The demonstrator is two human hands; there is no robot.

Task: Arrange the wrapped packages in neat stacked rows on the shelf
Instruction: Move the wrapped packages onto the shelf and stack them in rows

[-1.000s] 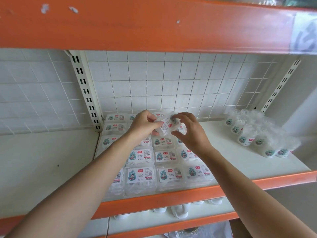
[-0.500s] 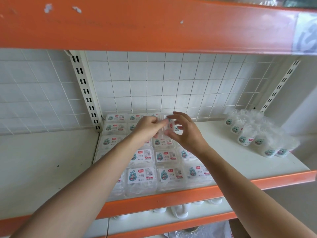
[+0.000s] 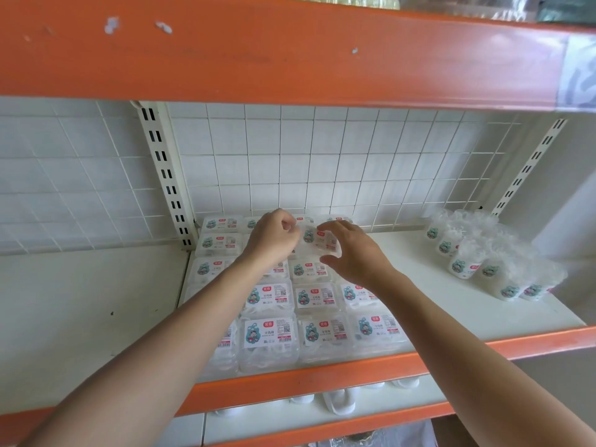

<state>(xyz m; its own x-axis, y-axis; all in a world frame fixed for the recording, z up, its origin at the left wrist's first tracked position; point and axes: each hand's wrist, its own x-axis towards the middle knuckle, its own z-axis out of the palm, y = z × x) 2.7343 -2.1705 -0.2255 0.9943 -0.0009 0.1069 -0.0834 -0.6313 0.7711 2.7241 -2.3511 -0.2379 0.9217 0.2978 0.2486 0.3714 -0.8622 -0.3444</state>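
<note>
Wrapped package point(image 3: 317, 241) of floss picks is coming down now. A second ago I had it tipped up in the air between my hands, and here it is lower, further back and label-up, over the back-middle of the block, close to the wire grid point(image 3: 322, 162). My left hand point(image 3: 272, 241) is curled at its left edge, thumb and forefinger pinching the corner as far as I can make out. My right hand point(image 3: 354, 256) arches over it, fingers on the far side and thumb at the near edge, so both have hold of it. I judge this one is nearly placed: square it to its neighbours, then let go. Now the count on the shelf point(image 3: 435, 301). The laid packages point(image 3: 269, 332) run five rows front to back and four across where I can see. About fifteen labels show and my forearms cover the rest, so no firm total. More clear plastic shows underneath, which looks like a lower layer. Off to the right, well apart, sit wrapped round tubs point(image 3: 459, 266) in a loose bunch, six labels showing.
</note>
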